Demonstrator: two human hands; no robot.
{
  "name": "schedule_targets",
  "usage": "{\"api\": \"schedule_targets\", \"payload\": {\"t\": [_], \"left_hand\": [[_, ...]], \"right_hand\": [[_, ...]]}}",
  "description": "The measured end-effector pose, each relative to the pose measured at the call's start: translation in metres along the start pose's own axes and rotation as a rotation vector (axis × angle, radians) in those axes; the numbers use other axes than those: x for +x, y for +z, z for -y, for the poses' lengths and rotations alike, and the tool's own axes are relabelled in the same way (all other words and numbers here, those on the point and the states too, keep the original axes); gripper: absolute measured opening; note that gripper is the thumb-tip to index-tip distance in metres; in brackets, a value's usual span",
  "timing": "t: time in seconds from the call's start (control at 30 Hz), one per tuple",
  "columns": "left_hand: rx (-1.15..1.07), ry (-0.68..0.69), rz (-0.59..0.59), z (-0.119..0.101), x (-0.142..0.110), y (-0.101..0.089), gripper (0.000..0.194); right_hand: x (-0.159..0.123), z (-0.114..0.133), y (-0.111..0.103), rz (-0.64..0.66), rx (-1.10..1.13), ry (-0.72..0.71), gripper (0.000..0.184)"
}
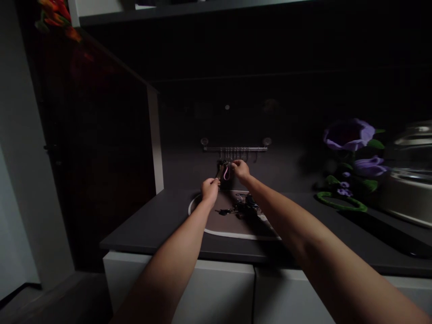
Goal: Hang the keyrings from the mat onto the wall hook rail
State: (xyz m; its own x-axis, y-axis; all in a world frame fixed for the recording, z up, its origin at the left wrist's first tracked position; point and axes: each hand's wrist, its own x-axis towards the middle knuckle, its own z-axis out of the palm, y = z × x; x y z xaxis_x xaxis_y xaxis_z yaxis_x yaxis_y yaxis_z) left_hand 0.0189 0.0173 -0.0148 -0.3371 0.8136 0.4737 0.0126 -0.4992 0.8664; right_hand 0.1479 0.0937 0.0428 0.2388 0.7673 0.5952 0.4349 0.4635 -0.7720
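A metal wall rail with small hooks (235, 148) is fixed to the dark backsplash by suction cups. Several keys and fobs hang from its hooks. My left hand (209, 189) pinches a brown key fob (220, 171) below the rail. My right hand (240, 170) is at the hooks, its fingertips closed on the top of a pink loop strap (227, 173). A bunch of keys (245, 206) lies below both hands on a white-edged brown mat (232, 234). The dim light hides the hooks behind my fingers.
The dark countertop (162, 225) ends in a front edge above white cabinet doors (216, 288). A dark cabinet door (97, 148) stands at the left. Purple artificial flowers (349, 135), a green ring (340, 204) and a steel pot (405, 180) are at the right.
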Motion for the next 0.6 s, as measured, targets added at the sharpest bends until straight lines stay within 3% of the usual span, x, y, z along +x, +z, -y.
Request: {"api": "schedule_targets", "payload": {"t": [0.3,0.47,0.6], "left_hand": [[-0.049,-0.162,0.099,-0.021,-0.010,0.006,0.017],[0.075,-0.103,0.233,-0.033,-0.011,0.004,0.014],[0.196,-0.044,0.341,-0.031,-0.024,-0.012,0.012]], "right_hand": [[-0.022,-0.006,-0.020,0.090,0.004,0.045,0.033],[-0.050,0.004,-0.036,0.138,0.008,0.029,0.032],[-0.083,0.013,-0.049,0.216,-0.046,-0.002,0.030]]}}
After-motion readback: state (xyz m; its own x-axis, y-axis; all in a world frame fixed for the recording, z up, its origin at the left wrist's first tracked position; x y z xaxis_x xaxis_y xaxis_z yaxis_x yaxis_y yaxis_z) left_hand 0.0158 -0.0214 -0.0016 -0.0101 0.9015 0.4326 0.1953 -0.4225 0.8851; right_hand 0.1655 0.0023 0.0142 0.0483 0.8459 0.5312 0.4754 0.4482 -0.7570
